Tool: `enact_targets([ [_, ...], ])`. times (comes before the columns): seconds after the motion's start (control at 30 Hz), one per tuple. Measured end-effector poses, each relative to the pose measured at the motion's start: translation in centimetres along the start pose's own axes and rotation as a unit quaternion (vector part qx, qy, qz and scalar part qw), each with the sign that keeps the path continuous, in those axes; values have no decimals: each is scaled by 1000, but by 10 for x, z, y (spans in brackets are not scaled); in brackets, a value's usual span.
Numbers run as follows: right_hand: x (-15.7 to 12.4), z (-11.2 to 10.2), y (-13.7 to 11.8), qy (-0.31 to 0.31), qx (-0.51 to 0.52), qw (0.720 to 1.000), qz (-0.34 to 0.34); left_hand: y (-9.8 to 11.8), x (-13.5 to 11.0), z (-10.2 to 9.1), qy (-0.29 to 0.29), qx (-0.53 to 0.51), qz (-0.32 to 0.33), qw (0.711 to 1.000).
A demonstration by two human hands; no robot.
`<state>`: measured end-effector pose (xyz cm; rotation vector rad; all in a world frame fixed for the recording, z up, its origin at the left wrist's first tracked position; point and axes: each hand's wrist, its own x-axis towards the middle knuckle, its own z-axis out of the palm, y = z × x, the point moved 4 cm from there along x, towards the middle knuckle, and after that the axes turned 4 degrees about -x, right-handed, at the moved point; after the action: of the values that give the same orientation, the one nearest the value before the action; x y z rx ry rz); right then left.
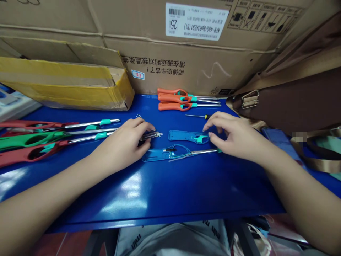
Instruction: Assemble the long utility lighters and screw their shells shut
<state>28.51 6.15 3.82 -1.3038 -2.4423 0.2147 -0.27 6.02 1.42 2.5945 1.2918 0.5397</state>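
My left hand point(128, 141) pinches a small, clear lighter fuel tank point(152, 135) with a metal valve tip, mostly hidden by the fingers. Below it lies one blue lighter casing half point(154, 155), holding wires, a dark part and a metal tube point(205, 152). Above that rests the other blue casing half point(178, 135), with a green trigger point(199, 139) at its right end. My right hand point(231, 137) is at that end, thumb and fingers apart and curved, with nothing visible between them. A screwdriver point(196, 116) lies just beyond the right hand.
Several red and green long-necked lighters point(34, 137) lie at left; orange ones point(174, 106) are at the back. A big cardboard box point(149, 46) stands behind the blue table point(160, 192), with a yellow-taped carton point(80, 87) at left. A brown bag point(287, 106) is at right.
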Motion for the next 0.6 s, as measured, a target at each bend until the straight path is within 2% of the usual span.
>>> enact_targets([
  [0.1,-2,1,3,-60,-14,998,-6,13,-1,-3,18,-12,51,998],
  [0.23,-2,13,3,-88,-51,995,10,31,-5,-1,-8,-25,116,993],
  [0.4,0,19,7,-62,-32,997,22,38,-9,4,-31,-18,130,991],
  [0.6,3,11,3,12,35,998,42,40,-11,6,2,-53,121,991],
])
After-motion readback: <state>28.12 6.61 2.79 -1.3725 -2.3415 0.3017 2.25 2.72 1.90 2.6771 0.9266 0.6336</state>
